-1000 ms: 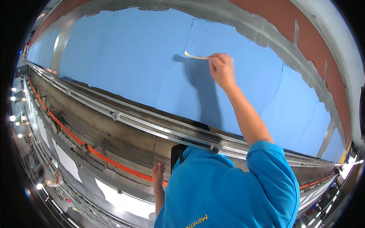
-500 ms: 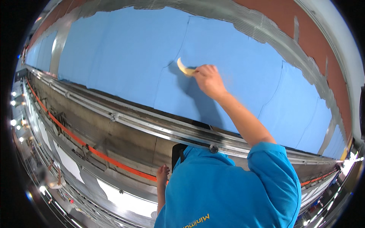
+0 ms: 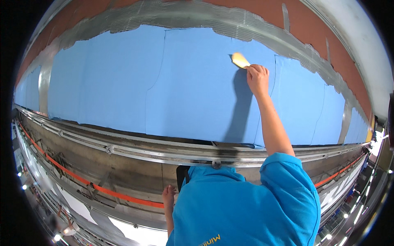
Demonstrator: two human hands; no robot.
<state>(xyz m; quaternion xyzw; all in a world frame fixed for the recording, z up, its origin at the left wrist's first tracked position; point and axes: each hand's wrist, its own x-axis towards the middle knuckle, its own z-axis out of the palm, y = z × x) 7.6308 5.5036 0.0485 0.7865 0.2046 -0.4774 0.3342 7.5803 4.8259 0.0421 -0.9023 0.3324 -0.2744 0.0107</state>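
A thin, pale yellow curved piece (image 3: 240, 60), its exact kind unclear and its tip smeared by motion, is pinched by one end in my right hand (image 3: 258, 79). The hand reaches far over light blue fabric (image 3: 111, 78) spread along a long table, and casts a shadow on it. Whether the yellow piece touches the fabric I cannot tell. Thin dark lines or seams divide the cloth; one runs just right of this hand. Low beside my body hangs my left hand (image 3: 168, 195), seemingly empty, its fingers loosely bent and a little apart, away from the cloth.
Beyond the fabric's uneven far edge lie a grey strip (image 3: 180, 15) and a reddish-brown band (image 3: 262, 9). A metal rail (image 3: 135, 151) follows the near table edge. Behind me runs an orange bar (image 3: 98, 188); another person, blurred, shows at the lower left.
With the yellow piece, my right hand has moved right and slightly farther across the fabric. The whole view has shifted so the cloth's lines appear farther left. My left hand still hangs low.
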